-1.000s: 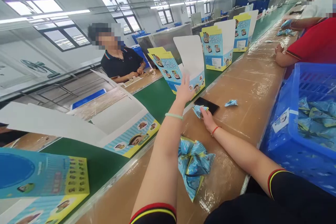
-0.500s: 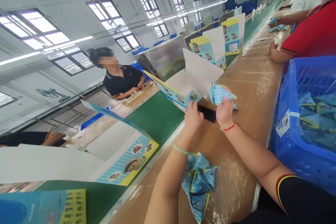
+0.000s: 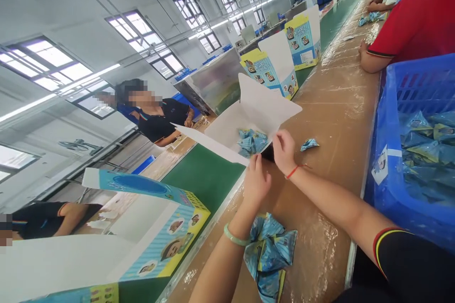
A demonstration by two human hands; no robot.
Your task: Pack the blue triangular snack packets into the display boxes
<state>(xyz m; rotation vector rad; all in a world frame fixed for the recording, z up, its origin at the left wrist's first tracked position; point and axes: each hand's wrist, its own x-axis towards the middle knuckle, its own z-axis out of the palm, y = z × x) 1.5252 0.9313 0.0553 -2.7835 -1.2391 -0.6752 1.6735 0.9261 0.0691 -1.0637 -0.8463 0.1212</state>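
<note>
An open white-lined carton [image 3: 249, 113] lies tipped toward me at the edge of the brown worktop, with several blue triangular packets [image 3: 251, 141] inside. My left hand [image 3: 256, 181] is closed on the carton's near flap. My right hand [image 3: 283, 150] grips the carton's near right edge, fingers curled. One loose blue packet [image 3: 308, 144] lies on the worktop just right of my right hand. A heap of blue packets [image 3: 270, 253] rests by my left forearm.
A blue crate [image 3: 401, 118] of packets stands at right. A green conveyor belt [image 3: 202, 175] carries printed open cartons: one near left [image 3: 156, 227], others farther along [image 3: 273, 68]. One person sits across the belt; another's arm in a red sleeve [image 3: 387, 47] rests on the worktop ahead.
The carton has come from standing on the belt to tipped open in front of me. The packets that my right hand held now lie inside it, and both hands grip its near edge.
</note>
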